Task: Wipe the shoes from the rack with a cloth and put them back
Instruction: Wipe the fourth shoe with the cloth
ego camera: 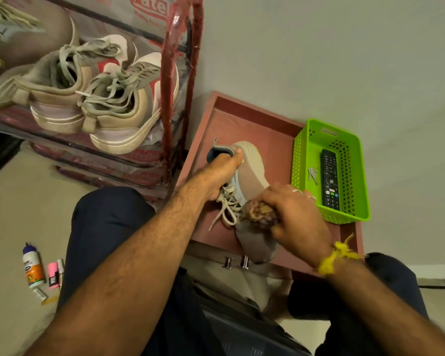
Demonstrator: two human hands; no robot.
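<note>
On the pink tabletop, the left hand is gripping a sneaker; the right hand is clutching a cloth beside a green basket, near a rack cover reading "Patel".

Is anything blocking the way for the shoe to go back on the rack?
Nothing visible does. The shoe lies just right of the rack, but two other shoes already fill the near shelf's end.

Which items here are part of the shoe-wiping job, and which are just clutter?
In the job:
- shoe, held by the left hand
- cloth, bunched in the right hand
- shoe rack with a pair of sneakers

Lying about:
- green basket with remote
- bottle and small tubes on the floor
</note>
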